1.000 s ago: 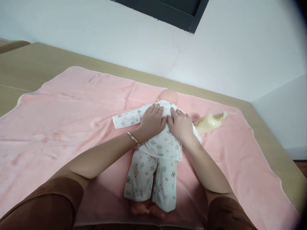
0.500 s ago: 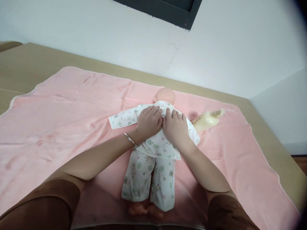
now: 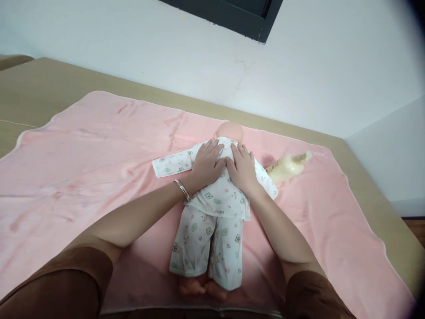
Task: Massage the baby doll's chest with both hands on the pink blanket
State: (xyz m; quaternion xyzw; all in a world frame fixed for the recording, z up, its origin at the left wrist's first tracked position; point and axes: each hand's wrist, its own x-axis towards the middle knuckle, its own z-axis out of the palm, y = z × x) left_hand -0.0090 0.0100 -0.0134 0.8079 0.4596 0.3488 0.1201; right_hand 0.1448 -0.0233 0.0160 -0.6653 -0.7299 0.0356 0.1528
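A baby doll (image 3: 215, 201) in a white printed top and trousers lies face down, its bald head pointing away from me and its feet toward me. My left hand (image 3: 207, 165) rests flat on the left side of its upper back, fingers stretched out, with a bangle on the wrist. On the right side of the back lies my right hand (image 3: 243, 168), also flat and open. The two thumbs nearly meet over the middle. Just right of the doll, a cream-coloured pump bottle (image 3: 288, 167) lies on its side, its lower end hidden by the doll's sleeve.
Under the doll spreads a pink blanket (image 3: 109, 146) with a pale edge, on a wooden table (image 3: 69, 75). A white wall (image 3: 186, 57) rises behind the table, with a dark frame (image 3: 239, 20) at the top.
Both hands have slid slightly up the doll's back and turned outward, the fingers now nearer the shoulders and the thumbs spread inward. The doll and bottle stay in place.
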